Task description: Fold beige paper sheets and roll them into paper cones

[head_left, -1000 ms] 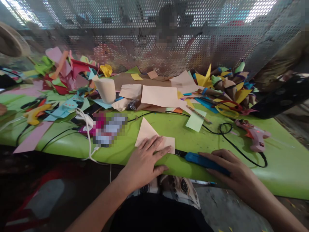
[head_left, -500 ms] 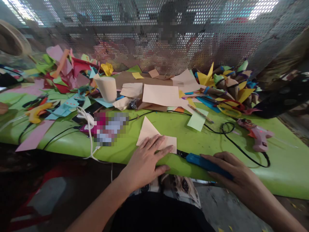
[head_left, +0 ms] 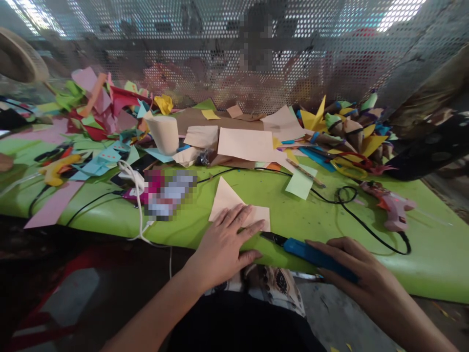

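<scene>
A folded sheet of pale tan paper (head_left: pixel 225 193) lies on the green table (head_left: pixel 234 181) near its front edge. My left hand (head_left: pixel 230 232) rests flat on it, palm down, fingers stretched out and a little apart. A blue-handled utility knife (head_left: pixel 311 254) is gripped in my right hand (head_left: pixel 357 264), its handle lying along the fingers. The knife's dark blade points left, its tip just off the paper's lower right edge, below my left fingertips.
A pink glue gun (head_left: pixel 395 208) with a black cord lies at right, a yellow glue gun (head_left: pixel 56 170) at left. Behind are a white cup (head_left: pixel 164 134), a pencil (head_left: pixel 306 173), red-handled scissors (head_left: pixel 351 159) and heaps of coloured paper (head_left: pixel 98 98). A white cable (head_left: pixel 139 215) hangs over the front edge.
The blade has come out from under the paper's right edge and now lies below it. My right hand has shifted slightly right and down; my left hand stays flat on the paper.
</scene>
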Available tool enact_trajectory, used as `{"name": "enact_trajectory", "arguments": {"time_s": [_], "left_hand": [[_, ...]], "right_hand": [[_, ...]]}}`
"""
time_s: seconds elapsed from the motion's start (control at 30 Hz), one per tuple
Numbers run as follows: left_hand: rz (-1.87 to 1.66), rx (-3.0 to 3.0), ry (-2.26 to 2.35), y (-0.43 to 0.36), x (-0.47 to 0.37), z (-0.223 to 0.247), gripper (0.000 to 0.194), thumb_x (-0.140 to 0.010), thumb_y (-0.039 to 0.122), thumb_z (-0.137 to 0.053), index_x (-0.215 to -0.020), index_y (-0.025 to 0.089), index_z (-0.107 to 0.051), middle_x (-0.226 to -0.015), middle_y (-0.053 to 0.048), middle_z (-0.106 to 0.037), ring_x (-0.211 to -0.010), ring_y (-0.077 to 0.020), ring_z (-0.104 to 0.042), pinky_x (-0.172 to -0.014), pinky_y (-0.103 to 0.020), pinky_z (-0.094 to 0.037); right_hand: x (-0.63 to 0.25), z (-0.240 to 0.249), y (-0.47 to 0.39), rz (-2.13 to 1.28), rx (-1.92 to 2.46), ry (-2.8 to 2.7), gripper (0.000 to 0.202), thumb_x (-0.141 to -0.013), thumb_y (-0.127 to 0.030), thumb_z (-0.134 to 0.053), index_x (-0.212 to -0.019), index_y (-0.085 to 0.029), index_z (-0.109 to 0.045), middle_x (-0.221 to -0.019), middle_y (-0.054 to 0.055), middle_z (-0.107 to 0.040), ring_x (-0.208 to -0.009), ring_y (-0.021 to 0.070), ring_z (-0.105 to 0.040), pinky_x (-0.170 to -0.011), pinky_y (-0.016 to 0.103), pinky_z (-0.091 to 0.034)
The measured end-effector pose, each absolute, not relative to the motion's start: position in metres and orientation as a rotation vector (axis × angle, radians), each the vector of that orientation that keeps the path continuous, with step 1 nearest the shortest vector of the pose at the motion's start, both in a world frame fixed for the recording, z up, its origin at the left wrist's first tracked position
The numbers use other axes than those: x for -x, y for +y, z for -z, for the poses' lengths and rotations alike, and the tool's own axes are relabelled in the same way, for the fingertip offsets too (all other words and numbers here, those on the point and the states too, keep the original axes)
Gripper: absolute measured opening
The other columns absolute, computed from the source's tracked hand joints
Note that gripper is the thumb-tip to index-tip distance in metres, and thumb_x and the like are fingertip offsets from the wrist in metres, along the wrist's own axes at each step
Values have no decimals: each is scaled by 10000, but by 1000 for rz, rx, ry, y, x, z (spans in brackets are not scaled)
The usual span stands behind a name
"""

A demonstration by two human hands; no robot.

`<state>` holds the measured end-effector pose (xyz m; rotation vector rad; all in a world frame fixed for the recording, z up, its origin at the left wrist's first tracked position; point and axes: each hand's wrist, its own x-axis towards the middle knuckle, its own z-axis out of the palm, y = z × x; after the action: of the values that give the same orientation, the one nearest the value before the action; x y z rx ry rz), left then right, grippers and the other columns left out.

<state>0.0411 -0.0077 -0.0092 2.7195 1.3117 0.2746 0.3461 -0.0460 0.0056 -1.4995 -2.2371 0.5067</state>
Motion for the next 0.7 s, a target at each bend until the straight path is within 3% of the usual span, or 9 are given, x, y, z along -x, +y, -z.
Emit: {"name": "enact_trajectory", "arguments": {"time_s": [0.33,0.7], "left_hand": [[-275,-2714,1332,-9,-43,10,606,-963,537,-437,-1519,336,-305,-1631,-46,-234,-1505,-286,-182,-1187,-516,-248],[-259,-2684,1377,-12,-47,8,615,-960,564,-416,-1522,343,-299,-1626,-48,-250,-1499,-294,-203,-1188,-527,-258]], "right_hand": [[-356,-5,-56,-364,1547,-2195,395,-895,-500,-572,-1218,-306,-690,-1005,89,-647,-879,245,-653,-715,351,-562],[-347,4,-52,-292,1494,-2225,378,-922,-415,-575,-1280,-312,-636,-1013,68,-627,-899,217,-637,-750,335,-552]]}}
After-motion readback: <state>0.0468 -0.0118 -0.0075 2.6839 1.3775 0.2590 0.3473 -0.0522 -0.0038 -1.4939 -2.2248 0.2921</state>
